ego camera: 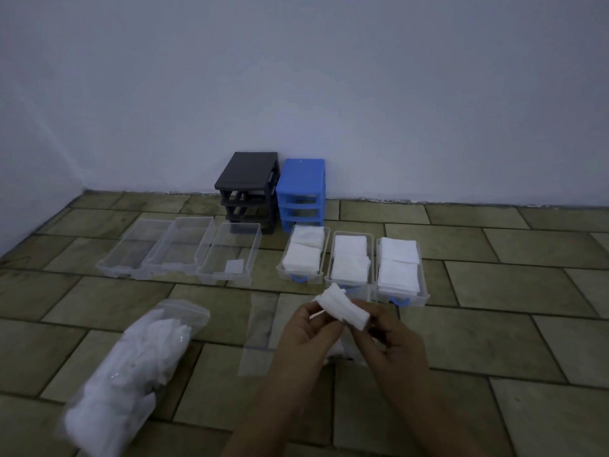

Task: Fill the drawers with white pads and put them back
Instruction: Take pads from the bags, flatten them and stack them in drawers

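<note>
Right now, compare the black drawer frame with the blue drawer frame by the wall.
The black drawer frame stands turned at an angle; the blue drawer frame faces squarely forward. The black drawer frame looks slightly taller and sits to the left of the blue drawer frame. Both stand upright on the tiled floor against the wall, each with its slots showing no drawers inside.
</note>
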